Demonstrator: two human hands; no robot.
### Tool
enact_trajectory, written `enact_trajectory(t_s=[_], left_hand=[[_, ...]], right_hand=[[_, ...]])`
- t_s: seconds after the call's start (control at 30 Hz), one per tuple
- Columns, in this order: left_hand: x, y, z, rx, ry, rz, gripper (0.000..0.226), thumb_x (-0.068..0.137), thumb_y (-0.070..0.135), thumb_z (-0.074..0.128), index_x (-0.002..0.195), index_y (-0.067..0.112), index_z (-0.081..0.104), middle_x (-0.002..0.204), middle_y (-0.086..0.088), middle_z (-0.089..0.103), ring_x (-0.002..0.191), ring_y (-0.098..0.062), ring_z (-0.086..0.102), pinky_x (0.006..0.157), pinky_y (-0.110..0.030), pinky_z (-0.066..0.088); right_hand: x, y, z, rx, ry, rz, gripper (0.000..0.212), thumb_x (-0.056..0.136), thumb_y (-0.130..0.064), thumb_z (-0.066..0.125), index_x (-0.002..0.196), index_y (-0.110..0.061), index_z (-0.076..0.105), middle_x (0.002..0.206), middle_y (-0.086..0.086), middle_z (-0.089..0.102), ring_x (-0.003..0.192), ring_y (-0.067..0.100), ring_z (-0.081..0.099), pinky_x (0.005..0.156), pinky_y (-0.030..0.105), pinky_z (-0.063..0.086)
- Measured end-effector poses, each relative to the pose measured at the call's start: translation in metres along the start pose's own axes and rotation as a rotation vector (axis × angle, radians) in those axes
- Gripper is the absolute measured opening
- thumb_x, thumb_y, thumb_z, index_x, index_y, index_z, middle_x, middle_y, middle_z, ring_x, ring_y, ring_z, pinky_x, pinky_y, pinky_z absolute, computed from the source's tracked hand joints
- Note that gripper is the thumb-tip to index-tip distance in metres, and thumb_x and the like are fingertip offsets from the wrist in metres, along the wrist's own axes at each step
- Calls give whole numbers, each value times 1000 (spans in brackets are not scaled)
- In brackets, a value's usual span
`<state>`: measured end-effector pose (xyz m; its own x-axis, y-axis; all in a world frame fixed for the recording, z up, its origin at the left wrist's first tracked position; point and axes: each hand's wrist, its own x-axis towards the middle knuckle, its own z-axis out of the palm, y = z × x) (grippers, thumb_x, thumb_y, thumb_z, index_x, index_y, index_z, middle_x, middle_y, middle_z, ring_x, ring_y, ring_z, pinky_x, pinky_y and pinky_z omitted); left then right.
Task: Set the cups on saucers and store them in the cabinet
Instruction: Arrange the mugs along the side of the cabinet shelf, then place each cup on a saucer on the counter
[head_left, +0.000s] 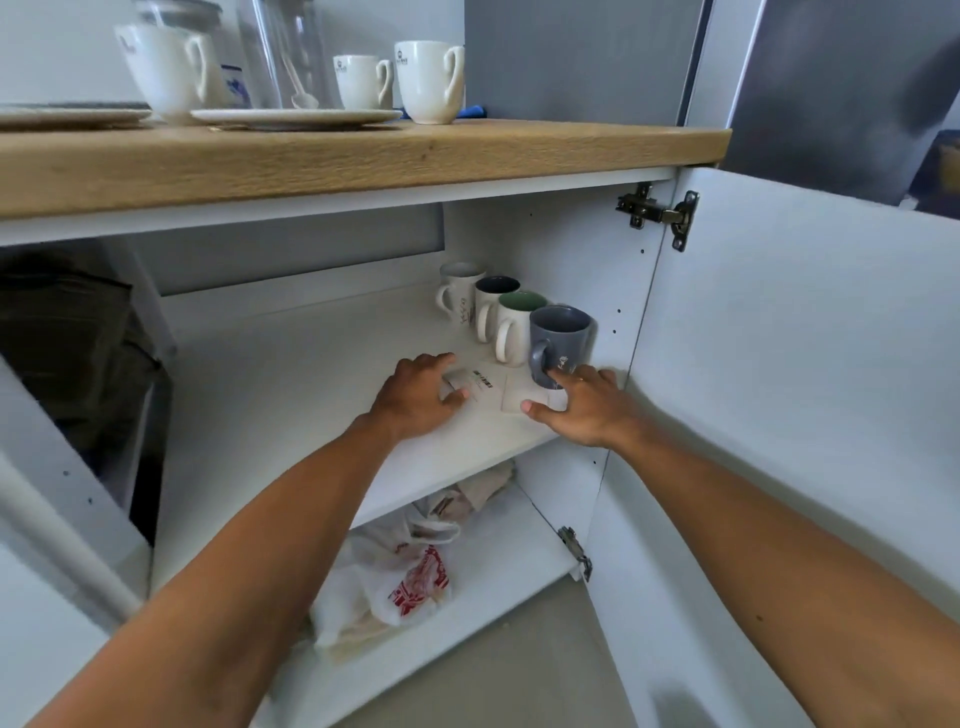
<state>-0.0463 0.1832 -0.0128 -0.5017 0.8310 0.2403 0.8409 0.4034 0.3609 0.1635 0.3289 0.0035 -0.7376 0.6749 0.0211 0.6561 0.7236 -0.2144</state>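
Both forearms reach up from the bottom edge into the open cabinet, and both hands are low on its upper shelf (291, 395), not at the cups. These stand overhead on the wooden desk (363, 156): a small white cup (359, 80) sits on a saucer (291, 117), a larger white cup (427, 78) stands just beside that saucer's right rim on bare wood, and a third white cup (162, 67) is at the left near a second saucer (67, 115); whether it rests on one I cannot tell. So the cups lie up and to the left of the fingers, handles turned right, and the left hand (415, 402) looks the nearer.

That hand arches over a barcoded slip (483, 384), fingers curled; whether they pinch it I cannot tell. The right hand (584, 410) has its fingers apart, forefinger touching the foot of a grey mug (563, 338) and thumb on a pale square card (519, 399). Three more mugs (511, 327) run back from it along the right wall. A plastic bag (400, 577) lies on the lower shelf
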Motion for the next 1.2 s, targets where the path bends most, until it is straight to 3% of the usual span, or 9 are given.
enact_trajectory(t_s=[0.2, 0.37, 0.67, 0.97, 1.2], left_hand=[[-43, 19, -27, 336, -139, -54, 85, 83, 79, 32, 153, 37, 8, 164, -1, 7, 150, -30, -2, 117, -55, 5], [-80, 47, -66, 367, -245, -104, 90, 80, 83, 20, 153, 37, -5, 164, -3, -11, 146, -31, -24, 115, -59, -11], [-164, 118, -173, 262, -461, -139, 94, 79, 84, 22, 153, 36, -8, 162, -4, -17, 144, -31, -29, 116, -58, -13], [-240, 186, -300, 247, -425, -98, 91, 79, 84, 23, 153, 38, -3, 163, -1, -11, 146, -30, -26, 115, -56, -12], [-243, 200, -376, 283, -364, -110, 93, 79, 86, 22, 153, 37, -5, 163, -2, -14, 145, -31, -28, 117, -56, -11]], right_hand=[[-23, 0, -24, -123, -155, 62, 98, 77, -91, 16, 157, -37, 3, 167, 7, 3, 152, 36, -5, 121, 56, 5], [-63, -8, -68, -181, -243, 92, 102, 75, -92, 12, 158, -33, 5, 167, 7, -3, 152, 34, -12, 121, 56, 3], [-167, -51, -183, -172, -332, 77, 102, 76, -91, 16, 158, -32, 3, 167, 7, -7, 152, 33, -15, 119, 55, 0], [-261, -105, -289, -151, -355, 50, 100, 77, -90, 17, 158, -31, 3, 167, 9, -6, 152, 33, -14, 120, 56, 2], [-275, -130, -343, -177, -348, -38, 102, 76, -90, 16, 158, -31, -2, 166, 9, -10, 151, 33, -17, 119, 56, 1]])
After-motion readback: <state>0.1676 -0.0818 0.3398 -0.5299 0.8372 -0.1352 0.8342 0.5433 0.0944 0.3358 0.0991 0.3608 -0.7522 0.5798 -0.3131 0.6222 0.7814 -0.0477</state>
